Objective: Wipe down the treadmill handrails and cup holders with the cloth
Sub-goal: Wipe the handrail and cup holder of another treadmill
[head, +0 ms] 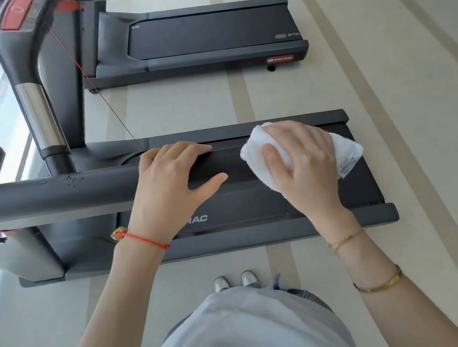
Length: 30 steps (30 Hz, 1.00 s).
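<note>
From the head camera, you stand beside the treadmill (254, 215) with both hands on its near handrail (56, 194), a dark padded bar whose long axis runs left to right across the view, its free end pointing right, away from the console. Your left hand (172, 178) steadies the rail, fingers draped over the top and thumb spread along the near side, grasping nothing else. Your right hand (302, 160) presses the white cloth (259, 148) down at what appears to be the rail's end, though the cloth hides the tip itself; your fingers lie spread and only lightly bent over the bunched fabric, its care tag hanging off the right edge.

The step in hand looks like the handrail wipe, at its outer end. The stretch under and left of your left hand shows scuffed marks near the upright, so the next move likely calls for lifting that hand clear and drawing the cloth leftward along the bar. No cup holders are in view; a second treadmill (208, 32) stands beyond.
</note>
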Motion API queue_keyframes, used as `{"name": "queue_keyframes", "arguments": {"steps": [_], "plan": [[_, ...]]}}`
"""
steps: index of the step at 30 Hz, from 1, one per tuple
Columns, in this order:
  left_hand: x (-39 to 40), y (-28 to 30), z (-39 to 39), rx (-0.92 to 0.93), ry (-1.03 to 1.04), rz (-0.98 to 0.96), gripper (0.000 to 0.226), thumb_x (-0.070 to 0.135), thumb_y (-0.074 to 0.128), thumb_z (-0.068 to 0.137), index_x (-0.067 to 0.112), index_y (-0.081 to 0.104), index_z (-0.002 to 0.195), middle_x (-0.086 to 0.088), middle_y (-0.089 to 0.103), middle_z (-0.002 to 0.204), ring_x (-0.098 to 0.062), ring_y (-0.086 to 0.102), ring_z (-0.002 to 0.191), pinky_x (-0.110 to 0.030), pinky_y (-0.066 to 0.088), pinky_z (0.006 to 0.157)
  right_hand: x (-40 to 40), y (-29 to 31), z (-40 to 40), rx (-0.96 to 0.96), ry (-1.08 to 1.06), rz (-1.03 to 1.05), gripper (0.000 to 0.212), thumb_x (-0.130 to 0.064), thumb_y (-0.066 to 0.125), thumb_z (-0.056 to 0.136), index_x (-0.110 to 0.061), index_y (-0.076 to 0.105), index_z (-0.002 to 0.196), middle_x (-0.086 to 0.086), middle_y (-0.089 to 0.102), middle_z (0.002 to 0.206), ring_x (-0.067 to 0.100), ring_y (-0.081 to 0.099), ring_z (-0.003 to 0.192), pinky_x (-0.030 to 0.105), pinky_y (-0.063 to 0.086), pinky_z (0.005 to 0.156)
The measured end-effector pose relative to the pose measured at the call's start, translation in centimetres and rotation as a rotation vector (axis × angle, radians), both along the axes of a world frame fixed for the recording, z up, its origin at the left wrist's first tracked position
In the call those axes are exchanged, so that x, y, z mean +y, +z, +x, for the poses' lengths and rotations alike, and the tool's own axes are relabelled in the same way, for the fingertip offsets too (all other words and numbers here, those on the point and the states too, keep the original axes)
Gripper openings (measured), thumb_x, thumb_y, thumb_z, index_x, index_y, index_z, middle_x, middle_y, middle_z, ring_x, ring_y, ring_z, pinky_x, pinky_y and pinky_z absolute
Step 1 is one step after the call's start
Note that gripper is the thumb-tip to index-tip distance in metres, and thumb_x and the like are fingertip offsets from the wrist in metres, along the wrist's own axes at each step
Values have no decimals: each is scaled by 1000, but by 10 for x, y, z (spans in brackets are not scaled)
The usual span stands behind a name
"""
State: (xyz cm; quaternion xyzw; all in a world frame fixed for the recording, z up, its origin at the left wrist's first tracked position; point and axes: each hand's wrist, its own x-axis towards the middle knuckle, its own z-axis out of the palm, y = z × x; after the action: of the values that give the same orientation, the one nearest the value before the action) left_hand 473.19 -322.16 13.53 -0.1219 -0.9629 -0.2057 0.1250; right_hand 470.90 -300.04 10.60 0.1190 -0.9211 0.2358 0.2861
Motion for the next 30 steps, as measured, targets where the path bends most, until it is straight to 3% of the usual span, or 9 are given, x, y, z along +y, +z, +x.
{"name": "queue_keyframes", "arguments": {"steps": [3, 5, 7, 13, 15, 19, 21, 26, 30], "plan": [[3, 0, -1, -2, 8, 4, 42, 50, 71, 83, 21, 67, 114, 7, 67, 110, -20, 61, 96, -41, 38, 102, 12, 10, -14, -111, 25, -25, 30, -41, 45, 95, -26, 70, 99, -6, 69, 95, 18, 59, 82, 32, 46, 76], [3, -1, -1, -3, 8, 12, 43, 51, 70, 84, 21, 67, 114, 6, 67, 111, -20, 62, 97, -41, 38, 102, 20, 17, -28, -314, 38, -130, 31, -50, 40, 90, -35, 68, 90, -12, 68, 84, 10, 56, 76, 21, 41, 65], [4, -1, 0, -11, 12, 33, 45, 54, 67, 84, 21, 67, 114, 7, 67, 111, -20, 61, 98, -39, 37, 101, 25, 15, -31, -369, 25, -153, 30, -52, 40, 88, -38, 67, 90, -15, 67, 83, 8, 55, 77, 12, 35, 60], [5, -1, 1, -13, 15, 46, 45, 53, 66, 85, 20, 67, 115, 6, 67, 111, -21, 61, 100, -43, 39, 103, 21, -3, 2, -95, 42, -145, 34, -37, 46, 97, -18, 65, 118, -3, 62, 115, 21, 56, 100, 36, 43, 92], [5, -2, 2, -16, 21, 45, 45, 53, 67, 85, 20, 67, 115, 6, 67, 111, -21, 61, 100, -43, 39, 103, 28, 6, -9, -231, 27, -181, 33, -46, 46, 93, -27, 67, 109, -9, 65, 106, 17, 59, 94, 39, 47, 88], [6, 0, 3, -26, 24, 17, 45, 54, 66, 86, 20, 67, 116, 5, 67, 111, -21, 61, 99, -44, 39, 102, 49, 25, -40, -750, 147, -483, 25, -50, 52, 89, -38, 74, 93, -16, 72, 94, 8, 65, 92, 42, 52, 90], [7, 1, 3, -25, 29, 11, 45, 51, 68, 85, 19, 67, 116, 5, 67, 111, -22, 62, 98, -45, 41, 101, 49, 21, -34, -693, 118, -480, 24, -47, 51, 91, -38, 72, 99, -19, 71, 99, 6, 64, 98, 40, 50, 93], [8, 0, 4, -15, 36, 4, 45, 50, 67, 85, 18, 67, 117, 4, 68, 112, -23, 62, 99, -47, 41, 102, 39, 2, 5, -289, 83, -280, 37, -49, 44, 95, -34, 55, 127, -12, 53, 125, 9, 51, 110, 26, 39, 95], [8, -2, 4, -3, 42, -6, 46, 53, 63, 86, 19, 67, 117, 5, 68, 112, -22, 62, 99, -44, 40, 103, 30, 17, -19, -354, 69, -26, 38, -58, 36, 89, -35, 64, 102, -11, 63, 99, 15, 59, 91, 28, 43, 74]]}}
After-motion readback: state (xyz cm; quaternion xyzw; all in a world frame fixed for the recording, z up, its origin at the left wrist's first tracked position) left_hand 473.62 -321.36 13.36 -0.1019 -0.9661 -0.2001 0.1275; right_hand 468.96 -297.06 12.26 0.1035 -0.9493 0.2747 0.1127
